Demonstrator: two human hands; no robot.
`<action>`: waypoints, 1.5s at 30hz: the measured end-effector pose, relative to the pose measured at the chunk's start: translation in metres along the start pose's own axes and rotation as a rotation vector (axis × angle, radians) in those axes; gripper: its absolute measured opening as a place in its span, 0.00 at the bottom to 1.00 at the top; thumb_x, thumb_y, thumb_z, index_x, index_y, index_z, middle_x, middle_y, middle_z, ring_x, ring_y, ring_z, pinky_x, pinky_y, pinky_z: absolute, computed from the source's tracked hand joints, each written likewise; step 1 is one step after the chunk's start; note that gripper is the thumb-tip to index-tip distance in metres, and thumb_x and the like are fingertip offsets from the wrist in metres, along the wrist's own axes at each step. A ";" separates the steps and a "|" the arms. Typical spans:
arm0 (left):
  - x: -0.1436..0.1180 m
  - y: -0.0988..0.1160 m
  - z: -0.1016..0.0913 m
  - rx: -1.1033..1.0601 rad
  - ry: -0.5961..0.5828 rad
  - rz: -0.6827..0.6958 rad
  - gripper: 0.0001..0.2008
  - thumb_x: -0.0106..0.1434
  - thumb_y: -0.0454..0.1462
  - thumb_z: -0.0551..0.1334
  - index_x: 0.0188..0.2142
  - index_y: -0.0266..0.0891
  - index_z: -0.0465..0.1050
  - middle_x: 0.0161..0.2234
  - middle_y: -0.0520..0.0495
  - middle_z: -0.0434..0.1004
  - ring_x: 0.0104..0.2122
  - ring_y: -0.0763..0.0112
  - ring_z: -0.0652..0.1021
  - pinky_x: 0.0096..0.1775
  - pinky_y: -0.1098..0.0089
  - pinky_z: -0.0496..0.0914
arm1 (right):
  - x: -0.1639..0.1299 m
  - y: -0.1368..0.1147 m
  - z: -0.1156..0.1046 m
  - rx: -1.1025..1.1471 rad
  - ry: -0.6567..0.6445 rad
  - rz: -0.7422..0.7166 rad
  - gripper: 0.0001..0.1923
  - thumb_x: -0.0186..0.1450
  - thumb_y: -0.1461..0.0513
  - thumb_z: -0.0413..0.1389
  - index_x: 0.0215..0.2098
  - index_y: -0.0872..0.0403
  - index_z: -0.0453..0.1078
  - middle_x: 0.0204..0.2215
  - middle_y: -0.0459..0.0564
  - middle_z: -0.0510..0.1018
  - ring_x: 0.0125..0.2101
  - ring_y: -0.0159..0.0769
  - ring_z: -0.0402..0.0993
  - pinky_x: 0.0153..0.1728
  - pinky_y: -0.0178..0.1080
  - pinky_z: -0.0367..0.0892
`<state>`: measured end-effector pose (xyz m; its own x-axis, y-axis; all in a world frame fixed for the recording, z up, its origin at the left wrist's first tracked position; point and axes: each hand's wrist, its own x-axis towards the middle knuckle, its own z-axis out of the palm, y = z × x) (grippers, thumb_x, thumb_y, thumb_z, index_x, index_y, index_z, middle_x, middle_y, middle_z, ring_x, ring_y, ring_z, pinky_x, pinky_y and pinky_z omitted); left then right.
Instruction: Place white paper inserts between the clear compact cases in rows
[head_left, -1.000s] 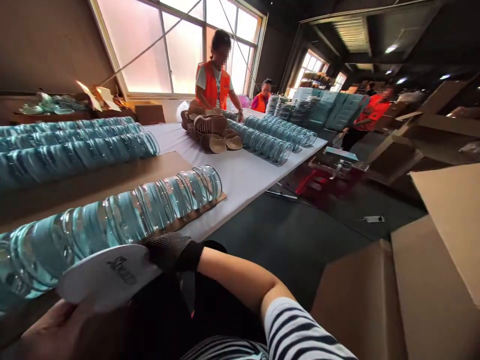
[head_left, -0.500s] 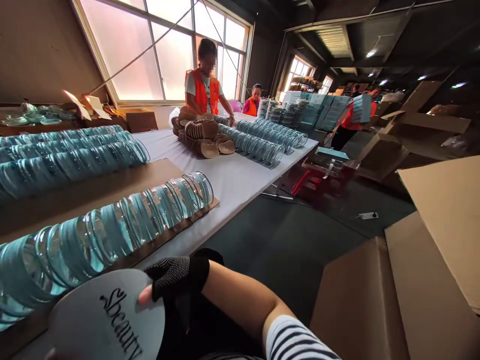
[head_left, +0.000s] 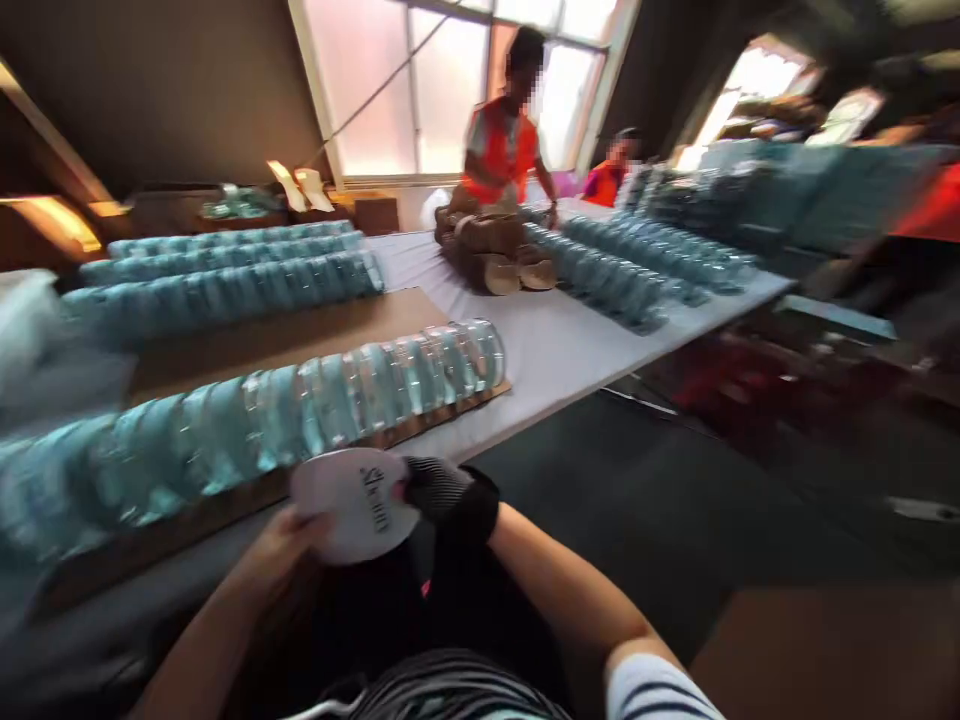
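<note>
An oval, pale grey-white panel [head_left: 345, 515] with dark lettering is held before me, just off the table's near edge. My bare left hand [head_left: 289, 540] grips its left side, thumb on the face. My right hand [head_left: 444, 492], in a black fingerless glove with a dotted palm, is closed on the right side. The fingers behind the panel are hidden. Just beyond it runs a long row of clear-rimmed, teal round pieces [head_left: 330, 405], standing on edge on a strip of cardboard [head_left: 427, 425].
More teal rows [head_left: 225, 285] stand beyond a cardboard sheet [head_left: 315, 325] on the white-covered table [head_left: 540, 360]. A pile of brown pieces [head_left: 487, 245] lies near a person in an orange vest [head_left: 502, 150]. Another person [head_left: 606, 175] is farther back. A cardboard box [head_left: 825, 650] is at lower right.
My view has swung left, blurring the picture. The panel is now farther from me and smaller in view, turned so its lettering runs more upright. My left hand has come into clear view on it.
</note>
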<state>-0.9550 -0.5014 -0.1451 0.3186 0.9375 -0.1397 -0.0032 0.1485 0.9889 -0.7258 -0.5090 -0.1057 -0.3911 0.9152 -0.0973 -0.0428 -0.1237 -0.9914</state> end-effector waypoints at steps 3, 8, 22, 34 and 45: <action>-0.035 0.008 0.009 -0.379 -0.152 -0.087 0.21 0.47 0.49 0.75 0.40 0.46 0.82 0.38 0.49 0.83 0.38 0.54 0.82 0.40 0.60 0.76 | -0.018 -0.007 -0.001 0.212 -0.291 0.085 0.21 0.59 0.54 0.64 0.48 0.56 0.75 0.43 0.53 0.80 0.44 0.40 0.76 0.48 0.43 0.71; -0.012 0.016 0.028 -0.649 -0.423 -0.106 0.44 0.41 0.54 0.74 0.55 0.35 0.73 0.53 0.31 0.75 0.48 0.41 0.78 0.46 0.53 0.75 | 0.000 0.004 -0.013 0.395 -0.356 0.182 0.30 0.55 0.49 0.66 0.50 0.56 0.75 0.41 0.58 0.81 0.40 0.47 0.79 0.43 0.48 0.74; -0.016 0.033 0.002 -0.361 -0.282 -0.013 0.24 0.43 0.42 0.76 0.40 0.35 0.80 0.38 0.39 0.82 0.36 0.56 0.81 0.37 0.66 0.75 | 0.008 -0.008 -0.027 0.157 -0.328 0.127 0.25 0.51 0.49 0.70 0.44 0.51 0.80 0.40 0.57 0.82 0.39 0.46 0.79 0.40 0.46 0.75; -0.008 0.017 -0.015 -0.357 -0.031 0.056 0.24 0.46 0.41 0.76 0.42 0.32 0.79 0.37 0.37 0.82 0.37 0.54 0.81 0.38 0.63 0.76 | 0.010 -0.005 0.001 0.273 -0.060 0.147 0.25 0.57 0.50 0.64 0.49 0.53 0.75 0.46 0.59 0.80 0.44 0.48 0.78 0.46 0.51 0.74; -0.009 0.018 -0.019 -0.403 -0.121 0.038 0.27 0.40 0.40 0.78 0.41 0.33 0.80 0.36 0.38 0.83 0.34 0.55 0.82 0.37 0.62 0.76 | 0.012 0.009 -0.007 0.256 -0.224 0.166 0.31 0.53 0.49 0.68 0.49 0.55 0.75 0.45 0.62 0.80 0.45 0.52 0.78 0.45 0.52 0.74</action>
<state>-0.9756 -0.5016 -0.1274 0.4200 0.9046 -0.0730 -0.3802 0.2484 0.8909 -0.7250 -0.4963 -0.1160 -0.6026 0.7712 -0.2053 -0.1789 -0.3812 -0.9070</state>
